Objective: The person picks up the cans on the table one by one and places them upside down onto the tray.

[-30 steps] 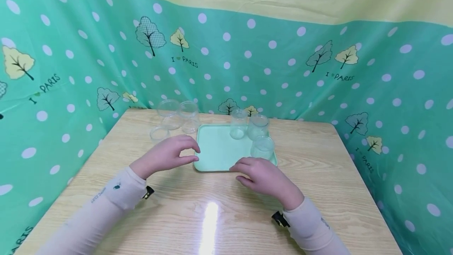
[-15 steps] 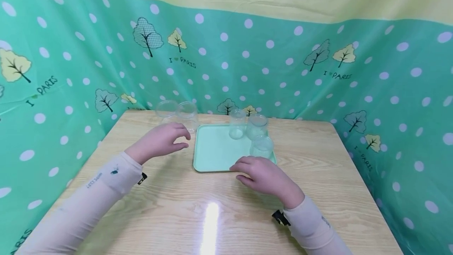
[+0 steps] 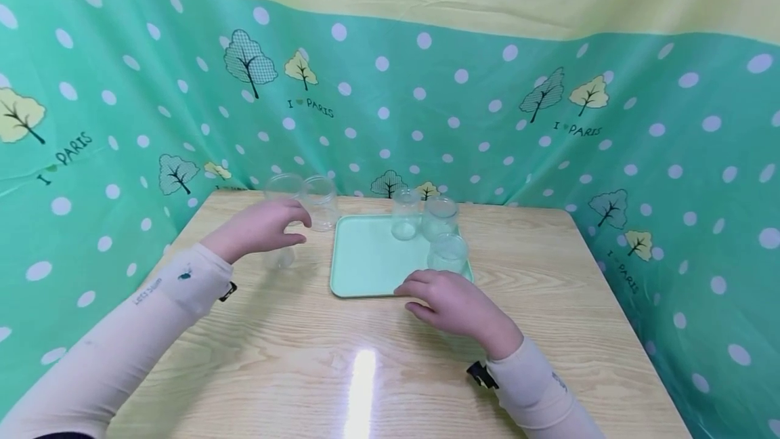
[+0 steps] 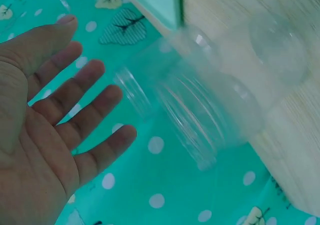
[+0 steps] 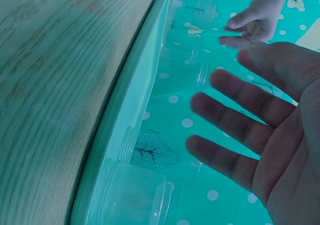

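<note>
Across the wood-grained tabletop (image 3: 548, 290), I see clear jars standing on and beside a pale green tray (image 3: 365, 269). On its right half are a slim jar (image 3: 405, 215), a wider jar (image 3: 439, 221) and a front jar (image 3: 448, 254), upright and close together; I take it the flat bases steady them and the raised rim checks any slide. Off the tray's left side, on the tabletop itself, stand a back jar (image 3: 284, 185), a narrow jar (image 3: 319, 205) and a near jar (image 3: 283, 258); the left hand (image 3: 258, 226) partly hides this last one, so I can't judge its full shape. Both hands are apart and hold nothing. The left, fingers spread, hovers beside those jars, perhaps loose to avoid knocking them. The right hand (image 3: 458, 308), fingers relaxed, hangs at the tray's near edge. The jars look like thin plastic, smooth cylinders, some with ridged necks; the tray is smooth, its corners rounded.
</note>
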Motion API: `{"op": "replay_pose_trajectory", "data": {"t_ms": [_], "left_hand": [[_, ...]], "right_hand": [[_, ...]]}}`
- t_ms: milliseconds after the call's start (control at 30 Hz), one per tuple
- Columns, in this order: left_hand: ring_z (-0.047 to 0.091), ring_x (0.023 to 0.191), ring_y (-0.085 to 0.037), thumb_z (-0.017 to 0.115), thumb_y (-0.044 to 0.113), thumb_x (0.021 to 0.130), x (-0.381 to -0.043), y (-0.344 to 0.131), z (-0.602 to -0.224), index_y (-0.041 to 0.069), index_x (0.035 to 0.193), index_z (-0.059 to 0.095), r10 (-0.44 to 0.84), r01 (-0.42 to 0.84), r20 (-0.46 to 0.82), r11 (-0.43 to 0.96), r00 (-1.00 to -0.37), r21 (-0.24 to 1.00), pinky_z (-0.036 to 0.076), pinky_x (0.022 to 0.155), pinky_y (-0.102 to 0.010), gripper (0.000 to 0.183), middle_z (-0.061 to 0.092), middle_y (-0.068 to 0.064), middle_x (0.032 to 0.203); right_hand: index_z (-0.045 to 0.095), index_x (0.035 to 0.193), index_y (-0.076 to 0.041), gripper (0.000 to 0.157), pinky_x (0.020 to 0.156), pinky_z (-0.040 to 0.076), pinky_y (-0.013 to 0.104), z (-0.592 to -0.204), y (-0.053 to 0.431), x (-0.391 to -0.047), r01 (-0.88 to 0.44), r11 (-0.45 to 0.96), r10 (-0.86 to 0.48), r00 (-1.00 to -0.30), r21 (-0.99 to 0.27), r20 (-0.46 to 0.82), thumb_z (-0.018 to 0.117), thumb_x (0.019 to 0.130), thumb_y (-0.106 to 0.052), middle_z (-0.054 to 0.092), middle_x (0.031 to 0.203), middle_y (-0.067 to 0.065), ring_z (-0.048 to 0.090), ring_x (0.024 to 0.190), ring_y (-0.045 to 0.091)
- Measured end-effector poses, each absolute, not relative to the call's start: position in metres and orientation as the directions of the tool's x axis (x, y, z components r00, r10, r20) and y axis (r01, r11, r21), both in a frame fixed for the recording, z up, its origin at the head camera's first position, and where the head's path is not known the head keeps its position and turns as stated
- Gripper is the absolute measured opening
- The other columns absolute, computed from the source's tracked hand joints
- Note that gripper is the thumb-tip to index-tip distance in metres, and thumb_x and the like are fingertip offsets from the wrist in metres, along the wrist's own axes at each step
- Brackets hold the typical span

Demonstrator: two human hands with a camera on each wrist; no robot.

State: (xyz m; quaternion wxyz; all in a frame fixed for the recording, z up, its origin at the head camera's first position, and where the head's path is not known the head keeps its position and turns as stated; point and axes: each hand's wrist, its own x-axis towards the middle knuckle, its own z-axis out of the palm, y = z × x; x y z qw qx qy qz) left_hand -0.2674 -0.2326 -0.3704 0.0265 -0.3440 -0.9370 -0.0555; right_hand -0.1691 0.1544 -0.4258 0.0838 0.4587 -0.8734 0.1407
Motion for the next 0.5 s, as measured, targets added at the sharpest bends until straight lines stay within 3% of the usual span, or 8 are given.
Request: {"op": "replay_pose_trajectory", "data": {"t_ms": [233, 500], "left_hand": [[0.066, 0.108, -0.028, 0.082, 0.021, 0.087, -0.277, -0.247, -0.374, 0.013, 0.114, 0.073, 0.622, 0.624, 0.052, 0.776, -0.781, 0.093, 0.056, 0.092, -0.047, 0.030, 0.068, -0.006, 0.118], [0.059, 0.126, -0.034, 0.083, 0.020, 0.086, -0.280, -0.264, -0.373, 0.015, 0.124, 0.069, 0.600, 0.587, -0.050, 0.794, -0.798, 0.159, 0.053, 0.100, -0.050, 0.040, 0.066, -0.007, 0.130]], "right_hand": [[0.074, 0.120, -0.019, 0.024, 0.089, 0.058, 0.028, -0.426, 0.155, -0.170, -0.828, 0.533, -0.783, -0.560, -0.172, 0.271, 0.073, 0.097, -0.021, 0.071, 0.114, -0.009, 0.069, 0.103, 0.009], [0.073, 0.120, -0.021, 0.024, 0.089, 0.058, 0.027, -0.426, 0.154, -0.169, -0.829, 0.531, -0.789, -0.559, -0.173, 0.255, 0.072, 0.097, -0.021, 0.070, 0.114, -0.009, 0.068, 0.103, 0.008]]}}
